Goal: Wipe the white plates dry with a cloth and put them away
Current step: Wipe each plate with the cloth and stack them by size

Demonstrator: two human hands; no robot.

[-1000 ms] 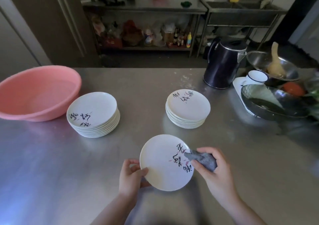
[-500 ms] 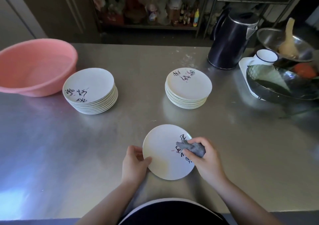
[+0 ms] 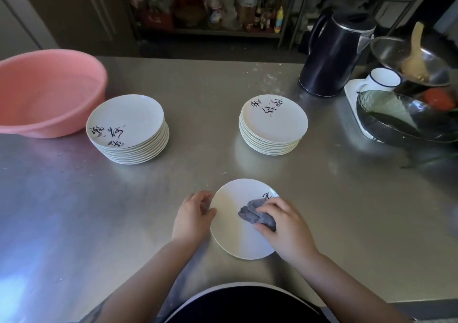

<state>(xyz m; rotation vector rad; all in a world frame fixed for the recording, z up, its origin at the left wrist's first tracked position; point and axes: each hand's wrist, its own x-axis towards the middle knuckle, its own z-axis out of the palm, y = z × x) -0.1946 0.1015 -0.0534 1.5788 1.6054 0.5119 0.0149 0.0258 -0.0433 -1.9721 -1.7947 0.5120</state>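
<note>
A single white plate (image 3: 235,226) with black brush writing sits near the front edge of the steel table (image 3: 347,199). My left hand (image 3: 192,217) grips its left rim. My right hand (image 3: 285,226) holds a crumpled grey cloth (image 3: 255,214) and presses it on the plate's right half, covering most of the writing. Two stacks of matching white plates stand farther back: the left stack (image 3: 128,128) and the right stack (image 3: 273,124).
A pink plastic basin (image 3: 47,92) stands at the far left. At the back right are a dark kettle (image 3: 334,55), a white mug (image 3: 383,77), a metal bowl with a wooden spoon (image 3: 411,60) and a dark pan (image 3: 406,119). Shelves with bottles stand behind the table.
My right hand has slid the cloth leftward toward the plate's centre, hiding more of the writing. My left hand keeps hold of the rim. The camera has tilted further down.
</note>
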